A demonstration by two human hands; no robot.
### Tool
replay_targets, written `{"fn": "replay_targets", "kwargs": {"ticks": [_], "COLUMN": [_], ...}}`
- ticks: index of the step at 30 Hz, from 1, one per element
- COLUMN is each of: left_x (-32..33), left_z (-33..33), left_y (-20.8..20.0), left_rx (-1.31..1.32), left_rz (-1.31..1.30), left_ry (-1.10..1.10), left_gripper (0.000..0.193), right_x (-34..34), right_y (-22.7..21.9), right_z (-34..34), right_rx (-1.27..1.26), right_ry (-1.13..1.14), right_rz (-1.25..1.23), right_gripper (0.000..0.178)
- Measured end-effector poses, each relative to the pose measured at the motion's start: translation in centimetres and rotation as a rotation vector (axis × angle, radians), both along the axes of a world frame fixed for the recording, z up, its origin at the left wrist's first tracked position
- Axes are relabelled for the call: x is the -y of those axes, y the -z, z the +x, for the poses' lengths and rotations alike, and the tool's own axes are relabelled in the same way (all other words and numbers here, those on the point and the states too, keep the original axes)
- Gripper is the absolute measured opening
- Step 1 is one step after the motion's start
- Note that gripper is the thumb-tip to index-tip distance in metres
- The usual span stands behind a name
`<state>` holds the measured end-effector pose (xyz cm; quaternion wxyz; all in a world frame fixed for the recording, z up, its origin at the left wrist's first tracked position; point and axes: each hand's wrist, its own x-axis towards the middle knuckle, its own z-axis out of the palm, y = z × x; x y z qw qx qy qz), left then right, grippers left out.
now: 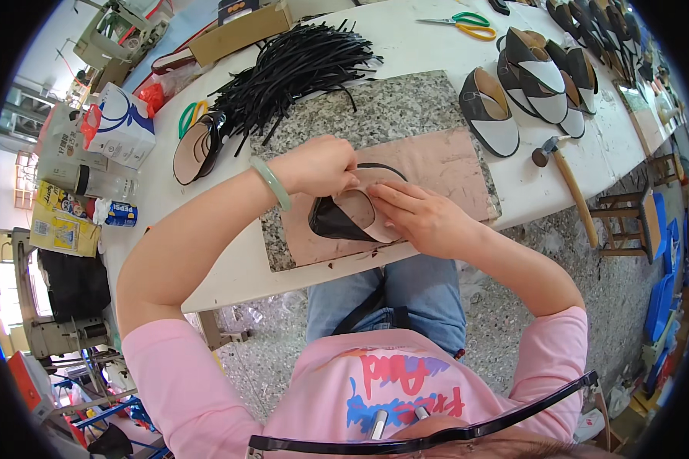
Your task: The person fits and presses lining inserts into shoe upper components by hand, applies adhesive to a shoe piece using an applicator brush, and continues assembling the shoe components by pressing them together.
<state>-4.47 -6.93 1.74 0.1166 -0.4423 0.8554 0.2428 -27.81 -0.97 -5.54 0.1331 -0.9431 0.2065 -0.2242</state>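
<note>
A shoe upper (377, 222), black at one end and pale beige inside, lies on a pinkish sheet (452, 176) over a speckled stone slab (406, 99). A thin black strip (383, 166) curves along its far edge. My left hand (321, 167), with a green bangle at the wrist, is curled closed at the upper's far left edge, its fingertips partly hidden. Stretched fingers of my right hand (425, 218) lie flat on the upper's right side, pressing against its lining.
Behind the slab spreads a heap of black strips (298, 69). Another black upper (197, 153) sits at left, near green-and-orange scissors (191, 116). Several finished uppers (490, 115) stand at right, beside a hammer (566, 180). More scissors (467, 24), a can (120, 213) and a carton (241, 32) are around.
</note>
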Motion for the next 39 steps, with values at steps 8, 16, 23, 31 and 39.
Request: {"fn": "replay_targets", "kwargs": {"ticks": [8,16,23,31,39], "left_x": [-0.8,-1.0,-0.6,-1.3,-0.9], "left_z": [-0.8,1.4,2.0,1.4,2.3], "left_y": [-0.2,0.2,-0.3,-0.6,-1.2], "left_rx": [0.246,-0.039,-0.007,0.278,0.092], "left_rz": [-0.173,-0.079,0.151,-0.141,0.121], "left_ry": [0.173,-0.027,-0.094,0.032,-0.145], "left_gripper": [0.021,0.026,0.022,0.016,0.021], "right_x": [1.2,3.2,4.0,5.1,6.3], "right_y": [-0.8,-1.0,-1.1,-1.4,-0.5], "right_z": [0.7,1.9,2.5,4.2,4.9], "right_rx": [0.050,0.069,0.039,-0.073,0.089], "right_ry": [0.002,-0.041,-0.091,-0.125,-0.240], "right_rz": [0.140,0.178,0.234,0.279,0.179], "right_gripper": [0.044,0.036,0.036,0.036,0.034]}}
